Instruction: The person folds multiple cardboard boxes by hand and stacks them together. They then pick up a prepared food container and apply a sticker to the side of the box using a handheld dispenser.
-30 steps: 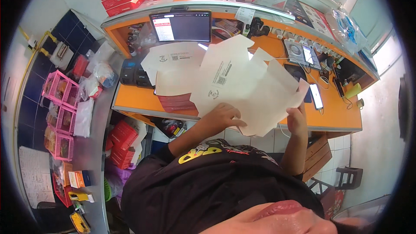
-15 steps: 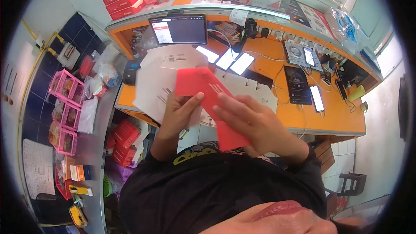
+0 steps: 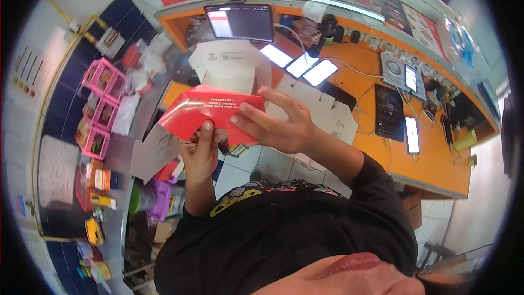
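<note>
Cardboard folding looks to be the step in hand: I have a red card up between both hands, and to my eye its panels are only partly bent. It is in front of me, at the near side of the orange counter, its printed face toward me. The next move, as I judge it, calls for my left grip to stay firm while the right presses a crease evenly, so that the card does not buckle or slip.

My left hand comes up from below, wrist upright, pinching the card's lower edge: thumb flat on the red face, fingers curled behind. My right hand reaches in from the right, forearm slanting up and leftward, fingers parted and tips against the card's right part; whether its thumb closes from beneath, I cannot tell.

A pale panel hangs below the card at the left; whether it belongs to it, I cannot tell. Pale blanks lie on the counter beyond.
</note>
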The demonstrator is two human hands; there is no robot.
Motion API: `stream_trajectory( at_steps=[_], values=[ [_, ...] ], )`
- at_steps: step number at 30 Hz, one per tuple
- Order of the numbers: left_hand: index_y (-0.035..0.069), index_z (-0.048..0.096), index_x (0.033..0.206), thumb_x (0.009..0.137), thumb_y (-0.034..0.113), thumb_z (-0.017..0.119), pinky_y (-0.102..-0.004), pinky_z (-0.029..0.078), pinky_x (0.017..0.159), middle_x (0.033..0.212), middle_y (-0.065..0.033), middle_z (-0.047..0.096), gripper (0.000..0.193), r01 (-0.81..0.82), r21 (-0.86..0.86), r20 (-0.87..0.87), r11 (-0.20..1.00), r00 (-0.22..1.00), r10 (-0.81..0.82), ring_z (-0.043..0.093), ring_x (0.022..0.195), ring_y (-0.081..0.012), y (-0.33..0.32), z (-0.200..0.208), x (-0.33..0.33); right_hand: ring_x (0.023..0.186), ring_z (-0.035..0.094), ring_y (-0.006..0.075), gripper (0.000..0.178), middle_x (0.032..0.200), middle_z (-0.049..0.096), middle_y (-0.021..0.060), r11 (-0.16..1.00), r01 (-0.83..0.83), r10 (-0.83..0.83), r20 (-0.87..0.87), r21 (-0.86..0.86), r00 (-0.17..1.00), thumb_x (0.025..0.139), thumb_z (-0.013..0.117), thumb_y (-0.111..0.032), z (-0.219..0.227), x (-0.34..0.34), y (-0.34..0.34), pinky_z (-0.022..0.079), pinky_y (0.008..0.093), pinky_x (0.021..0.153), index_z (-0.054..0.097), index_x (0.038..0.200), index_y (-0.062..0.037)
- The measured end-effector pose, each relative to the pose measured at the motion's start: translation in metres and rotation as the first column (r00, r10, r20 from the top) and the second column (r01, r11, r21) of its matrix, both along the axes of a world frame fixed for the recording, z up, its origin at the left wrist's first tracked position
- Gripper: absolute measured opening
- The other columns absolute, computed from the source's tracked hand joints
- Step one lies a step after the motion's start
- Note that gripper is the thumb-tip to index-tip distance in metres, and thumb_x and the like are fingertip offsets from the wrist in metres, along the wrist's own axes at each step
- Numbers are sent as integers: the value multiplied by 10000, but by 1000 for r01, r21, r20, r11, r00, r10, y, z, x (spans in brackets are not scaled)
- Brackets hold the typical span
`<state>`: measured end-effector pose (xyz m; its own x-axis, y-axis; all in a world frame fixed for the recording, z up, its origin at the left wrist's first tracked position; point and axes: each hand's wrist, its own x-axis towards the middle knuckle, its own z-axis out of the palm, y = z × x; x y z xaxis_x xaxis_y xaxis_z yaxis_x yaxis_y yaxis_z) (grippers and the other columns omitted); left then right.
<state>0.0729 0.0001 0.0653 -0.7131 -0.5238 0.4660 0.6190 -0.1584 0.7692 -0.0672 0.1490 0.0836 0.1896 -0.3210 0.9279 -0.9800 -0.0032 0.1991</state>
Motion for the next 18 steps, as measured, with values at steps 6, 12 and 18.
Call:
stream_trajectory(
  at_steps=[6, 12, 18],
  values=[
    [11, 517, 1208, 922, 38, 540, -352, 562, 812, 1130, -113, 612, 288, -235, -128, 58, 963, 968, 244, 615, 1008, -183, 14, -17, 26, 1164, 498, 333, 480, 1215, 555, 123, 976, -189, 197, 74, -110, 977, 803, 614, -420, -30, 16, -48, 484, 450, 948, 648, 1150, -91],
    [6, 498, 1222, 845, 58, 594, -310, 431, 916, 1147, -72, 568, 392, -284, -250, 338, 926, 870, 358, 529, 1090, -136, 15, -17, 74, 1030, 541, 272, 612, 1211, 523, 185, 625, -780, 669, 544, -41, 507, 894, 477, -319, -17, 56, -66, 424, 352, 844, 387, 1379, 44],
    [12, 585, 1035, 703, -8, 615, -248, 451, 707, 887, -19, 626, 334, 291, -188, 612, 938, 782, -120, 577, 800, -114, -29, -15, 146, 609, 579, 251, 493, 706, 586, 100, 490, -783, 330, 750, 382, 573, 888, 544, -153, -6, 44, -86, 441, 355, 593, 449, 1367, -85]
  ],
)
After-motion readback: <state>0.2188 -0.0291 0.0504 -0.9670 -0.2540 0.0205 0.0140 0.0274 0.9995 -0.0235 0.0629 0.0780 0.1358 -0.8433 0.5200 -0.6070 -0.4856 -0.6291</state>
